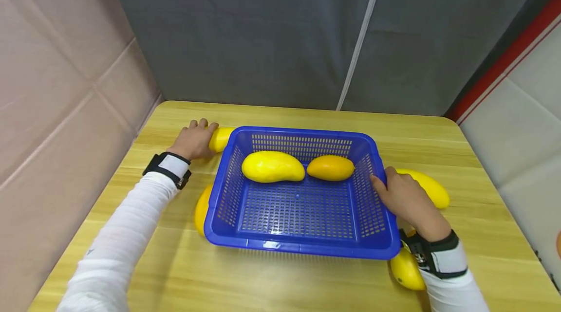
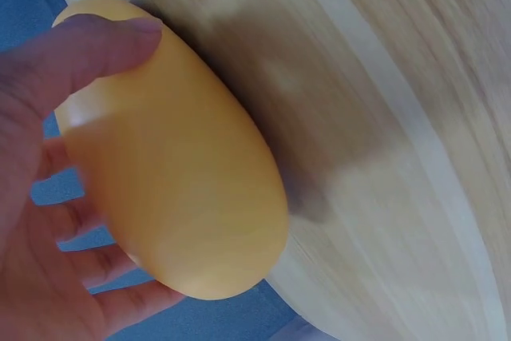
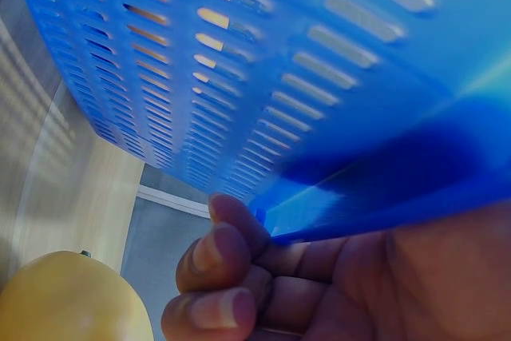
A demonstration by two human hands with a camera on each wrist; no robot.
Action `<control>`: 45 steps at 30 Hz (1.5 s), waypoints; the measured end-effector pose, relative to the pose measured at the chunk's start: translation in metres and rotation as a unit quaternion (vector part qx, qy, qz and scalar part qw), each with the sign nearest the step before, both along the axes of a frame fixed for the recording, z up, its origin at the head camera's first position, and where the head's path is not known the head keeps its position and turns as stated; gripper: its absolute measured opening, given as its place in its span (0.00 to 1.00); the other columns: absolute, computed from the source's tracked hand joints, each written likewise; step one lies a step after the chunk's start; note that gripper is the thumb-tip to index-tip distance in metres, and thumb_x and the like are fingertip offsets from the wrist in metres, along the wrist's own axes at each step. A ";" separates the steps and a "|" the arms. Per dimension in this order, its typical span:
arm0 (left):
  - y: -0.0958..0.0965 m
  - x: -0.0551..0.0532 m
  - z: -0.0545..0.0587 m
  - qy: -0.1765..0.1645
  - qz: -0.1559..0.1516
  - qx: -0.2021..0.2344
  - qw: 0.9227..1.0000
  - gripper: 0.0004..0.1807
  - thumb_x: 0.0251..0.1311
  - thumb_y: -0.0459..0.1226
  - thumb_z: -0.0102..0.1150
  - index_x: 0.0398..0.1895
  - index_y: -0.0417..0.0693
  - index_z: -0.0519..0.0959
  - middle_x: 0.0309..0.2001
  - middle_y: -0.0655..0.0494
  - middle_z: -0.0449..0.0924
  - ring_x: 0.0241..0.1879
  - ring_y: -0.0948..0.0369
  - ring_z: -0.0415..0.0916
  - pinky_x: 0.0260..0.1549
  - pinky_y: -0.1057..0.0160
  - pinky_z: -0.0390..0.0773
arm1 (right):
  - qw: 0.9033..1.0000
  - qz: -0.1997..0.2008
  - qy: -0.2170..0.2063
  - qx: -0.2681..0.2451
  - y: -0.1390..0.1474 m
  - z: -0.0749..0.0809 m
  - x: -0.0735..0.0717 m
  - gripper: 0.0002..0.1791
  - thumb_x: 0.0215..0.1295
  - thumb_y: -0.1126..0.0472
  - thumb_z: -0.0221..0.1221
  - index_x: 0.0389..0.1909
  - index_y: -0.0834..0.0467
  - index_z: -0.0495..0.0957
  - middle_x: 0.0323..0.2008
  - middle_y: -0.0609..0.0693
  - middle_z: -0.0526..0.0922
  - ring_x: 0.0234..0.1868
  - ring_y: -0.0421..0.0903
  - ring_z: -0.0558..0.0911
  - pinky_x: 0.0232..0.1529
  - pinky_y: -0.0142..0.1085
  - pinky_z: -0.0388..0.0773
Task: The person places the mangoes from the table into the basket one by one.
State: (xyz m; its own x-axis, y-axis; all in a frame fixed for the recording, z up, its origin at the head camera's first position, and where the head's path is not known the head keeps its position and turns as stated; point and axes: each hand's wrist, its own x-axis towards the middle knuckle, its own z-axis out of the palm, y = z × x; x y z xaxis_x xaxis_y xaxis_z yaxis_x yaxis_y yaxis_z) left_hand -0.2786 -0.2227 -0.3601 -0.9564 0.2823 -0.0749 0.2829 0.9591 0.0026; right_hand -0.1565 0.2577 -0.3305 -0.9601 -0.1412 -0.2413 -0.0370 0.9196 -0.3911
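A blue plastic basket with slotted sides sits mid-table in the head view. Inside it lie a large yellow mango and a smaller orange-yellow mango. My right hand grips the basket's right rim, thumb inside and fingers curled beneath it, as the right wrist view shows under the basket wall. Beyond the basket's left side, my left hand holds a yellow mango between thumb and fingers, close over the wooden table; the basket rim hides part of that mango in the head view.
An orange-yellow mango shows partly from behind the basket's left side. To the right are a yellow mango beside my right hand and another under the wrist. A grey curtain hangs behind the wooden table.
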 end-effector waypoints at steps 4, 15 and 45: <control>0.001 0.001 -0.002 -0.003 0.000 -0.004 1.000 0.42 0.45 0.43 0.70 0.63 0.36 0.65 0.52 0.32 0.65 0.49 0.37 0.65 0.44 0.38 0.70 | 1.000 0.002 0.002 0.003 0.000 -0.001 0.000 0.34 0.75 0.44 0.41 0.54 0.77 0.63 0.27 0.58 0.75 0.24 0.47 0.77 0.23 0.38 0.75; -0.005 0.003 -0.006 0.011 0.001 -0.002 1.000 0.42 0.43 0.44 0.71 0.62 0.37 0.66 0.53 0.31 0.69 0.50 0.36 0.67 0.43 0.36 0.70 | 1.000 0.004 -0.001 0.005 0.000 -0.003 -0.001 0.35 0.74 0.44 0.41 0.54 0.76 0.63 0.27 0.58 0.75 0.24 0.48 0.77 0.25 0.38 0.75; 0.041 0.052 0.089 0.105 -0.061 0.020 0.992 0.44 0.45 0.52 0.68 0.63 0.35 0.66 0.51 0.33 0.71 0.46 0.38 0.70 0.41 0.39 0.73 | 1.000 -0.002 -0.002 -0.005 0.000 -0.001 -0.001 0.33 0.75 0.45 0.41 0.53 0.76 0.63 0.26 0.58 0.75 0.23 0.47 0.77 0.23 0.37 0.74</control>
State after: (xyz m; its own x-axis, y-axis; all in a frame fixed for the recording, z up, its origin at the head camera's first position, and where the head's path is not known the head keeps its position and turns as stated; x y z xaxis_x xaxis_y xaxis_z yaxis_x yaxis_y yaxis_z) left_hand -0.2265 -0.1817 -0.2708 -0.9081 0.3959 0.1363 0.3956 0.9179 -0.0306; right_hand -0.1576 0.2580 -0.3313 -0.9599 -0.1396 -0.2432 -0.0321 0.9162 -0.3995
